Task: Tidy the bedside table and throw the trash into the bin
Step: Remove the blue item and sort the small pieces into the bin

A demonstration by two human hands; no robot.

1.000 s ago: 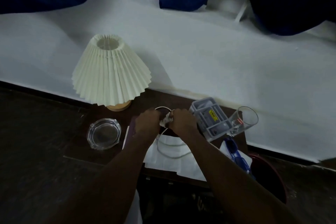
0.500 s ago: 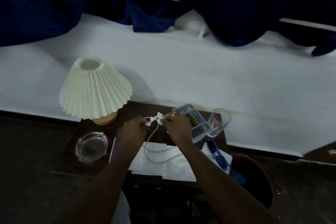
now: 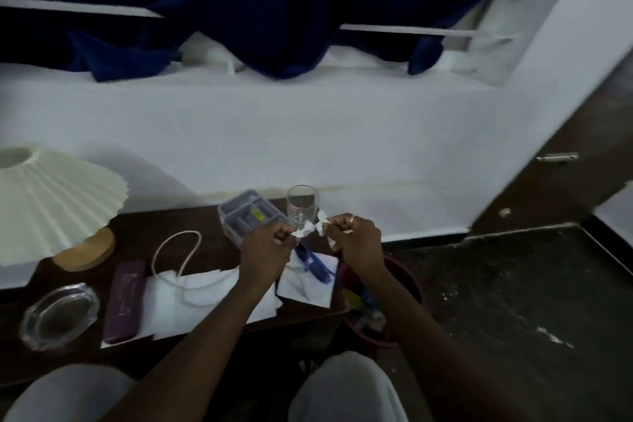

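Both hands, left hand [image 3: 265, 243] and right hand [image 3: 356, 240], pinch a crumpled paper scrap [image 3: 313, 228] at frame centre, above the bin [image 3: 407, 279].

The counter [image 3: 191, 226] is dark wood with a dull sheen. The lamp's shade [image 3: 51, 195] is pleated, matt cream paper or cloth, on a pale smooth wooden base [image 3: 87, 252]. The ashtray [image 3: 60, 315] and the tumbler [image 3: 302, 207] are clear glossy glass. White matt paper sheets [image 3: 178, 308] lie flat; the scrap [image 3: 313, 228] between the hands is crumpled paper. The organiser box [image 3: 250, 216] is greyish translucent plastic.
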